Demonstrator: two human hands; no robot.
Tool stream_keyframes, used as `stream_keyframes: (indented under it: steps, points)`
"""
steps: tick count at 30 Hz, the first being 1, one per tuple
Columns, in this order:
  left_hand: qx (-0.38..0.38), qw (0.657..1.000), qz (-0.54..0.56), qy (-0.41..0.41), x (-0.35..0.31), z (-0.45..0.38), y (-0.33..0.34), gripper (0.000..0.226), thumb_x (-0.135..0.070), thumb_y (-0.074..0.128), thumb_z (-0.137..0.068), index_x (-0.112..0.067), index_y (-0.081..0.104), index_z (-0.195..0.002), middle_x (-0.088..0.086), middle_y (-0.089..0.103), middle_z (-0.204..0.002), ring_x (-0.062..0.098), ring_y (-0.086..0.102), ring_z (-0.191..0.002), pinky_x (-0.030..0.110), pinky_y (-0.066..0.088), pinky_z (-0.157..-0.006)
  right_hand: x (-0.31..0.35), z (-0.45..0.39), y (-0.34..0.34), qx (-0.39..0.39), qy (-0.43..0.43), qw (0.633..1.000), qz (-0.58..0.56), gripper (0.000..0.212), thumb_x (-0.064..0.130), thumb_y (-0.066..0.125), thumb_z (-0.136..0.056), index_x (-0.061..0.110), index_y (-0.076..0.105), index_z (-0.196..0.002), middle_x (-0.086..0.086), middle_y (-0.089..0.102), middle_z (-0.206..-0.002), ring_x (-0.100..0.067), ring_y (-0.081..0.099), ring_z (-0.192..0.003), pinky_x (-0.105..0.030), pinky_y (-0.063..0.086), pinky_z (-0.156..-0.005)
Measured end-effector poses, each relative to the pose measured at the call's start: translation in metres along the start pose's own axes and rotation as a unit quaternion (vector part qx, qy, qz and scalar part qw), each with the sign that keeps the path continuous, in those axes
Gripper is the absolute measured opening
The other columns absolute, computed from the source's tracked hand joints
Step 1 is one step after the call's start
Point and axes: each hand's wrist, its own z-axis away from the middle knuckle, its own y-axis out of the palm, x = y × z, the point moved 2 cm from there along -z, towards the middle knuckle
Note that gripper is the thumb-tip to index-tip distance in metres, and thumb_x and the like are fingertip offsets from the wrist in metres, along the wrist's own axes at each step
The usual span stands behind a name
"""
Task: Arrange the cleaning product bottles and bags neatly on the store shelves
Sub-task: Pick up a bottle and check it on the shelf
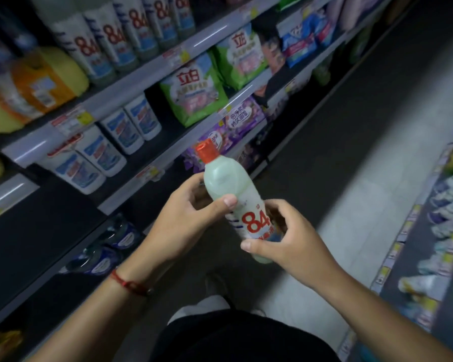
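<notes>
We hold one red-capped 84 bottle [236,202] out in the aisle, clear of the shelves, cap tilted toward eleven o'clock. Our left hand [186,218] curls round its shoulder, thumb on the front; our right hand [285,239] pinches its base. To shelve it well, we judge we should carry it to ten o'clock, label outward, upright beside the 84 row on the top shelf [120,35], where we count about five. Below stand four blue-labelled white bottles [110,152] and two green bags [196,90].
</notes>
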Motion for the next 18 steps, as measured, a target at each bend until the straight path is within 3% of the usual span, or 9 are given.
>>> stream_keyframes:
  steps: [4, 8, 12, 16, 18]
  points:
    - [0.002, 1.000, 0.025, -0.016, 0.002, -0.031, 0.005, 0.048, -0.037, 0.075, -0.087, -0.022, 0.059, -0.130, -0.005, 0.073, -0.118, 0.018, 0.072, -0.106, 0.036, 0.062, -0.083, 0.006, -0.023, -0.024, -0.013, -0.010, 0.999, 0.035, 0.063, 0.046, 0.087, -0.070, 0.040, 0.049, -0.120, 0.019, 0.057, -0.115, 0.012, 0.057, -0.103, -0.012, 0.055, -0.074]
    - [0.004, 0.997, 0.073, -0.012, 0.004, -0.071, 0.005, 0.051, -0.038, 0.075, -0.084, -0.022, 0.060, -0.130, 0.001, 0.072, -0.120, 0.024, 0.072, -0.106, 0.038, 0.061, -0.081, 0.016, -0.056, -0.043, -0.019, -0.013, 0.998, 0.051, 0.062, 0.041, 0.088, -0.071, 0.039, 0.050, -0.119, 0.019, 0.056, -0.114, 0.012, 0.058, -0.101, -0.012, 0.054, -0.074]
    - [-0.006, 0.992, 0.124, -0.023, 0.003, -0.122, 0.001, 0.047, -0.034, 0.080, -0.084, -0.021, 0.062, -0.125, 0.002, 0.074, -0.117, 0.023, 0.073, -0.104, 0.029, 0.059, -0.075, 0.027, -0.103, -0.060, -0.019, -0.013, 0.997, 0.078, 0.062, 0.041, 0.088, -0.072, 0.038, 0.050, -0.121, 0.019, 0.056, -0.114, 0.012, 0.059, -0.100, -0.010, 0.053, -0.072]
    - [-0.017, 0.987, 0.158, -0.028, -0.009, -0.178, -0.009, 0.045, -0.029, 0.079, -0.085, -0.013, 0.063, -0.124, 0.006, 0.074, -0.115, 0.025, 0.073, -0.104, 0.040, 0.061, -0.085, 0.042, -0.159, -0.076, -0.001, 0.004, 0.995, 0.099, 0.063, 0.049, 0.084, -0.073, 0.043, 0.047, -0.122, 0.021, 0.056, -0.114, 0.015, 0.058, -0.100, -0.011, 0.054, -0.073]
    - [-0.031, 0.984, 0.172, -0.027, -0.018, -0.207, -0.014, 0.042, -0.025, 0.075, -0.083, -0.013, 0.063, -0.121, 0.007, 0.075, -0.111, 0.025, 0.074, -0.100, 0.039, 0.063, -0.080, 0.050, -0.187, -0.082, 0.012, 0.013, 0.995, 0.103, 0.062, 0.053, 0.082, -0.073, 0.047, 0.044, -0.122, 0.023, 0.055, -0.115, 0.018, 0.056, -0.101, -0.010, 0.053, -0.073]
